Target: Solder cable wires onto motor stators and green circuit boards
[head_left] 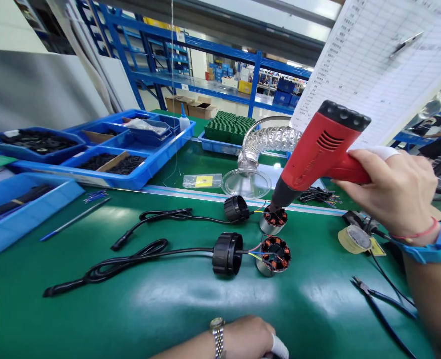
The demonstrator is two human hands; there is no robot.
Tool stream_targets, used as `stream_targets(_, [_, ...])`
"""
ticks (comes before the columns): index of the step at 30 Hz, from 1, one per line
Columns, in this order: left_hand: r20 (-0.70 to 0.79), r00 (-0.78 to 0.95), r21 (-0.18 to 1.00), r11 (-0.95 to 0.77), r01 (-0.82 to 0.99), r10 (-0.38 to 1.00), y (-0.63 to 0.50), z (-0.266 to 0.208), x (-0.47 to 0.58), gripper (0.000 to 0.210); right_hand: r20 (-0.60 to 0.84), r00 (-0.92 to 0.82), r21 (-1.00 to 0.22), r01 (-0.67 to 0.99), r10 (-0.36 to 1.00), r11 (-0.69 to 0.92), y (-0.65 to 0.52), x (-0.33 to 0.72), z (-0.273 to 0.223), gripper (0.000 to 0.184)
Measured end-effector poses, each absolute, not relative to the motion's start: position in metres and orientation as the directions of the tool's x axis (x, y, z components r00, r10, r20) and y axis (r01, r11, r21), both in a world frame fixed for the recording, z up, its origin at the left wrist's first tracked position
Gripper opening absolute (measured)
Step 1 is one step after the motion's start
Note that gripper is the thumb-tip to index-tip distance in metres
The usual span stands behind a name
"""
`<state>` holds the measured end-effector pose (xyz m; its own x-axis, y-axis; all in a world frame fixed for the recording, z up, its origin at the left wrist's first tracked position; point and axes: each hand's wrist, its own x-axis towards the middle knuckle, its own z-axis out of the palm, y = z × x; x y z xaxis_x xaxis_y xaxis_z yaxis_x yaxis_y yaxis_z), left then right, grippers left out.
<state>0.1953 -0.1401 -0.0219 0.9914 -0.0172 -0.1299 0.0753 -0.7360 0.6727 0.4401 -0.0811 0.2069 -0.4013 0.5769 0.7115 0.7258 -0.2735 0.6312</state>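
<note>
My right hand (pixel 399 184) is wrapped round the handle of a red heat gun (pixel 317 149). The dark nozzle points down at the far motor stator (pixel 274 219), almost at its copper windings. Nearer to me stands a second stator (pixel 274 254) in a silver ring. Thin coloured wires join each stator to a black round cap, the far cap (pixel 236 208) and the near cap (pixel 227 254). From the caps, black cables (pixel 130 259) run left in loops. My left hand (pixel 252 336) rests low at the bottom edge, a white cover on one finger; its fingertips are cut off by the frame.
Cutting pliers (pixel 380 299) and a tape roll (pixel 355 238) lie at right. Blue parts trays (pixel 160 162) fill the back left. A flexible silver duct with a clear hood (pixel 246 183) stands behind the stators. A paper sheet (pixel 377 65) hangs upper right; a pen (pixel 74 219) lies left.
</note>
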Motion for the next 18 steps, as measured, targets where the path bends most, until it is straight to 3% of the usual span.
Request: stream_targets(18, [-0.137,0.991,0.667,-0.739,0.097,0.007,-0.14,-0.02,0.193,0.028,0.691,-0.405,0.637,0.733,0.599,-0.239,-0.083,0.433,0.213,0.04])
